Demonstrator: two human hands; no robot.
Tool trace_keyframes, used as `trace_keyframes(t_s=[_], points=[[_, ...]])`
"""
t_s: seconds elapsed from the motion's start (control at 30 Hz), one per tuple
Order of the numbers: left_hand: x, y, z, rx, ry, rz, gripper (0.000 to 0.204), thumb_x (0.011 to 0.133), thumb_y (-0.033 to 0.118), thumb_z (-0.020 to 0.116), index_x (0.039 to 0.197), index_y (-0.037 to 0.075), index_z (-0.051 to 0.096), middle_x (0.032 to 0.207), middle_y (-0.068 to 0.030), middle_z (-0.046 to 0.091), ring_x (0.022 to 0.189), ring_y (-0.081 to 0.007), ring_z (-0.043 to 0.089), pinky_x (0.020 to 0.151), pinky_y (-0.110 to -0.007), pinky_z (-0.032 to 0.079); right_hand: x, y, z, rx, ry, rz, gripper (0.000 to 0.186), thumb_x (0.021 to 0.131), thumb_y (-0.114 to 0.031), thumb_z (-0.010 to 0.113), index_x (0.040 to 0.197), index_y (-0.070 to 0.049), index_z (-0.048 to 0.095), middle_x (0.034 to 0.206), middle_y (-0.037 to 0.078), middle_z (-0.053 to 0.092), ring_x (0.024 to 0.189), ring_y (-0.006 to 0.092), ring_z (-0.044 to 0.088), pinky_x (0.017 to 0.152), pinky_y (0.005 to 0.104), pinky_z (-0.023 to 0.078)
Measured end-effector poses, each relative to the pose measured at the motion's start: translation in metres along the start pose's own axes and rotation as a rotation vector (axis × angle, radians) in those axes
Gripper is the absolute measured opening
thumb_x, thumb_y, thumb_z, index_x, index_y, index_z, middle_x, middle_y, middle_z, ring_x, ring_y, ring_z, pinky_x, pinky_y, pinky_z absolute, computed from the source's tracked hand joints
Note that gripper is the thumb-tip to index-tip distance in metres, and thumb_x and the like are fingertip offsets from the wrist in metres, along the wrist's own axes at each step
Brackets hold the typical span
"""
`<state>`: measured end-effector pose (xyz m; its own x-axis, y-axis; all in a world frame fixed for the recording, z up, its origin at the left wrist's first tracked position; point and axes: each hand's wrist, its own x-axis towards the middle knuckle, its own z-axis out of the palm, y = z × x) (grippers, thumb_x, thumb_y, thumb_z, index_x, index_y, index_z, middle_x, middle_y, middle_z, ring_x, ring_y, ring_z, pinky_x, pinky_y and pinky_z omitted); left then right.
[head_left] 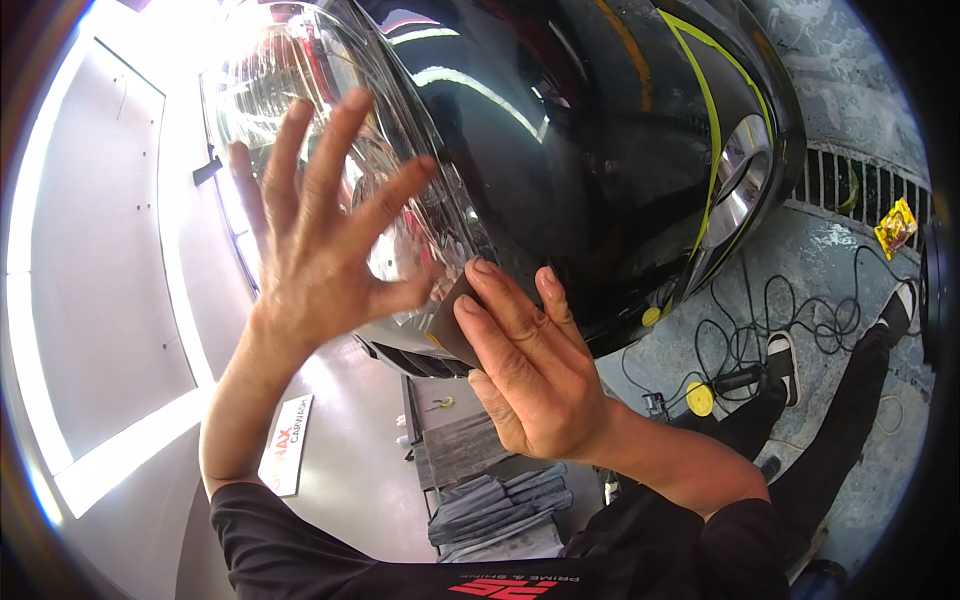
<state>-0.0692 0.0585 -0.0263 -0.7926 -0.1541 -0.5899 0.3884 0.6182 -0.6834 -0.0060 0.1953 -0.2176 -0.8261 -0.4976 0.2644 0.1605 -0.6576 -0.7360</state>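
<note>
The bare right hand (530,360) is holding a thin, dark brown, flat sheet (452,330) between nearly straight fingers and a bent thumb. The sheet is lying at the near right end of a large, clear, glossy headlight (395,255). To its left, the bare left hand (320,235) is spreading its fingers wide in front of the headlight, gripping nothing; whether it is touching the lens, I cannot tell. Rightward, a glossy black curved bumper (590,200) is stretching away, yellow-green masking tape (714,110) edging its far right opening.
</note>
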Motion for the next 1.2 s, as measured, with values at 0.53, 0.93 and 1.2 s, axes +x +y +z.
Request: trace_keyframes(t_s=[0.53, 0.93, 1.2], points=[[-0.013, -0.001, 0.01, -0.039, 0.071, 0.019, 0.064, 0.078, 0.063, 0.074, 0.131, 0.028, 0.072, 0.163, -0.0155, 0.035, 0.153, -0.0409, 0.022, 0.123, -0.062, 0.01, 0.021, 0.01, 0.012, 0.146, 0.177, -0.084, 0.046, 0.089, -0.003, 0.07, 0.132, 0.01, 0.062, 0.131, 0.025, 0.06, 0.115, 0.0399, 0.063, 0.101, 0.0505, 0.05], [-0.109, -0.106, 0.103, -0.888, 0.365, -0.632, 0.094, 0.092, 0.056, 0.053, 0.161, 0.002, 0.019, 0.162, -0.0168, 0.026, 0.147, -0.0319, 0.03, 0.121, -0.049, 0.021, 0.054, 0.021, 0.068, -0.013, 0.183, -0.055, 0.049, 0.093, -0.002, 0.062, 0.14, 0.01, 0.055, 0.149, 0.029, 0.051, 0.135, 0.0441, 0.055, 0.114, 0.0543, 0.041], [-0.186, -0.148, 0.123, -0.391, 0.249, -0.456, 0.05, 0.103, 0.027, 0.051, 0.139, -0.005, 0.042, 0.121, -0.0163, 0.057, 0.103, -0.0236, 0.056, 0.08, -0.037, 0.047, 0.108, 0.014, 0.07, -0.269, 0.298, -0.012, 0.044, 0.095, -0.012, 0.057, 0.132, 0.012, 0.058, 0.144, 0.038, 0.052, 0.13, 0.0432, 0.062, 0.125, 0.0617, 0.012]])
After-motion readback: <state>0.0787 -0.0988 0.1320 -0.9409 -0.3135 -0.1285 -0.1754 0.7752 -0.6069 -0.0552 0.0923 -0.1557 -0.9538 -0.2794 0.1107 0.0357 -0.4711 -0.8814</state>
